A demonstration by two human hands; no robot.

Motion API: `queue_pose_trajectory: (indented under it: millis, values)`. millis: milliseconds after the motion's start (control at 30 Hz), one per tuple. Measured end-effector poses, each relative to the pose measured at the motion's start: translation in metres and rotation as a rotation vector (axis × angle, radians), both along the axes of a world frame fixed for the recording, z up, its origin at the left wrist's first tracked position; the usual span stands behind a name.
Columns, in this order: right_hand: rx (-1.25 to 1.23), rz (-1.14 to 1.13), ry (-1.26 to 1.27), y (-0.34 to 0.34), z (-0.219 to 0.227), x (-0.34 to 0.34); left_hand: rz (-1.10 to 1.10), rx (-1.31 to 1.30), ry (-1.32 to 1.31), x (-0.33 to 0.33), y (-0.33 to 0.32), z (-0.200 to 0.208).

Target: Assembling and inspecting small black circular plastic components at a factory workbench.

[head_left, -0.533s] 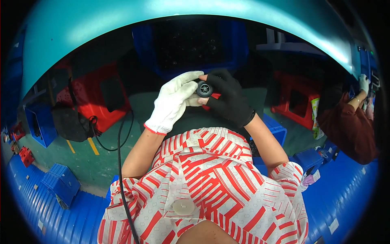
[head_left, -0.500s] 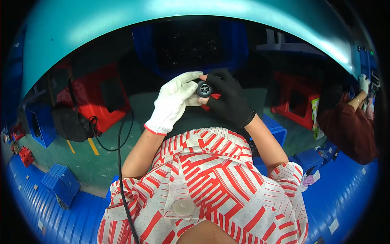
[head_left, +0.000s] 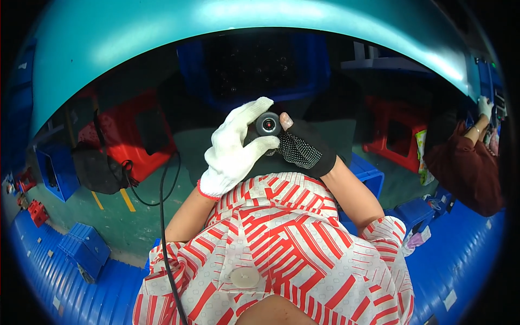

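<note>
A small black toy wheel point(head_left: 268, 124) is between my hands, its face with a pale ring and a red centre turned up. My left hand point(head_left: 230, 146), in a white knitted glove with a red cuff, curves round it from the left, thumb below and forefinger above. From the right, my right hand point(head_left: 306, 146) grips the wheel's other side. It wears a black glove with white dots on the palm and bare fingertips; its thumb lies beside the rim and its other fingers curl underneath, mostly hidden.
Beyond my hands a blue bin point(head_left: 319, 65) holds many small dark parts, under a turquoise table edge point(head_left: 260, 16). Red stools point(head_left: 398, 132) stand on both sides. A black cable point(head_left: 162, 216) runs down at left by a dark bag point(head_left: 97, 168). Another person's sleeve point(head_left: 466, 173) is at right.
The wheel has turned from its spoked face to its ringed face. My right hand has rolled over, showing its dotted palm. A red bit beside the wheel no longer shows.
</note>
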State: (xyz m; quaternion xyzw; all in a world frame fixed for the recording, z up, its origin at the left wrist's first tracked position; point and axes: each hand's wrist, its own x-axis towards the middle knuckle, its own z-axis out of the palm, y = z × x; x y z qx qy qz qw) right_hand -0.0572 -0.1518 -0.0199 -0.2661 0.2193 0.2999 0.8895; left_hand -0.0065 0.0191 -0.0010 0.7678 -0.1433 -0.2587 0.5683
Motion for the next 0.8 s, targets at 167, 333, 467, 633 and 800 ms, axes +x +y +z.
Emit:
queue_pose_trajectory:
  millis: [167,333,467,633,800]
  values:
    - [-0.016,-0.011,-0.02,-0.003,-0.007,-0.003,0.008,-0.032,-0.05,-0.001,-0.001,-0.006]
    - [-0.542,-0.078,-0.254,0.005,-0.007,0.007,0.184,-0.193,0.035,-0.004,0.0,-0.022]
    - [-1.685,0.249,-0.752,-0.017,0.009,0.037,0.297,-0.149,0.156,0.003,0.007,-0.026]
    - [-1.653,-0.089,-1.319,-0.043,0.081,0.066,0.357,-0.099,0.184,0.011,0.004,-0.032]
    - [-2.208,-0.528,-1.355,-0.139,0.132,0.168,0.274,-0.129,0.188,0.015,-0.003,-0.03]
